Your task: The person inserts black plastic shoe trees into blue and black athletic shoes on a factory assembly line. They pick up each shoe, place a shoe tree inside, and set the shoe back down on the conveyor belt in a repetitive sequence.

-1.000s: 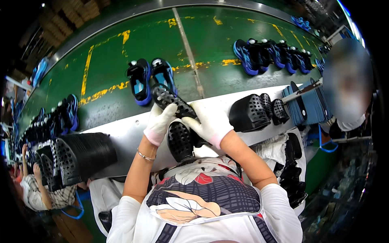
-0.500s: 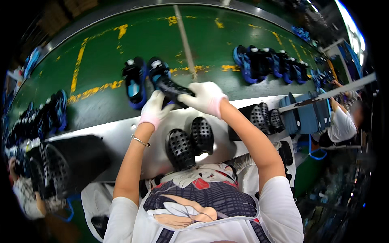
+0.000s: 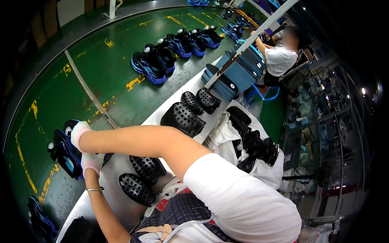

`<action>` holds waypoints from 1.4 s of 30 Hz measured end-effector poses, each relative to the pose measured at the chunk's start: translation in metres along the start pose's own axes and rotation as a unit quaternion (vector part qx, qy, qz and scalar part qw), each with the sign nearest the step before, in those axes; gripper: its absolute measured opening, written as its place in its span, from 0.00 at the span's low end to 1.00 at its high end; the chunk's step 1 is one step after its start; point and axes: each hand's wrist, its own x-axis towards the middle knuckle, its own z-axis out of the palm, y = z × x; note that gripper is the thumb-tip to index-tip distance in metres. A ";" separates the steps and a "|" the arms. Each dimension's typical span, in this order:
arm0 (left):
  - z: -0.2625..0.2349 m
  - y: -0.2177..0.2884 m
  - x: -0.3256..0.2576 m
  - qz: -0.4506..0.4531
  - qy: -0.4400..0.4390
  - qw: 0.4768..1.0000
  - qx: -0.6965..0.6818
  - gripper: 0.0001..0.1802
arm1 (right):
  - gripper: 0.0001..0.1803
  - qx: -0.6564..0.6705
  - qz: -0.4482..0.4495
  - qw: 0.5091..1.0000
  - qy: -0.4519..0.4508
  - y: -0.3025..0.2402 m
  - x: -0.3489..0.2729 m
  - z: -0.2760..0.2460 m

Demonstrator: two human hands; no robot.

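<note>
My right hand (image 3: 78,135), in a white glove with a pink cuff, reaches across to the far left and is closed on a black and blue sneaker (image 3: 70,125). Just below it, my gloved left hand (image 3: 91,160) grips the same sneaker, whose middle is hidden by both hands. Another black and blue sneaker (image 3: 68,156) lies immediately left of them, its light blue inside showing. Nearer me on the metal ledge sit two black, perforated, shoe-shaped forms, one (image 3: 137,189) in front of the other (image 3: 148,167).
More black perforated forms (image 3: 182,119) stand farther right along the metal ledge (image 3: 156,115). Beyond them are a slanting white bar (image 3: 251,40) and a stack of blue-grey insoles (image 3: 243,69). Sneakers (image 3: 152,65) line the green surface. A person in white (image 3: 279,60) sits at upper right.
My view has swung to the right, so the hands now appear at far left. The dark perforated piece seen under my right hand earlier no longer shows; that hand is at the sneaker.
</note>
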 end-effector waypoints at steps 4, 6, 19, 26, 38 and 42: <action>0.003 -0.026 0.002 0.006 0.008 1.000 0.024 0.15 | 0.17 0.003 -0.028 1.000 0.012 -0.006 0.020 0.016; 0.003 -0.042 0.009 0.055 -0.071 0.995 0.037 0.15 | 0.16 -0.017 -0.027 0.999 0.004 -0.010 0.033 0.025; -0.031 0.034 -0.011 -0.134 -0.085 0.987 -0.025 0.15 | 0.17 -0.073 -0.089 0.993 -0.035 -0.015 0.021 0.016; -0.010 -0.012 0.017 -0.047 -0.142 0.973 0.177 0.13 | 0.19 -0.052 -0.071 0.996 0.021 -0.012 0.050 0.028; -0.063 0.034 -0.013 -0.207 -0.098 0.969 -0.094 0.17 | 0.18 -0.013 -0.009 1.000 0.005 0.101 -0.086 -0.070; -0.075 0.025 -0.022 -0.221 -0.094 0.965 -0.101 0.16 | 0.20 0.021 0.144 0.986 0.075 0.212 -0.141 -0.087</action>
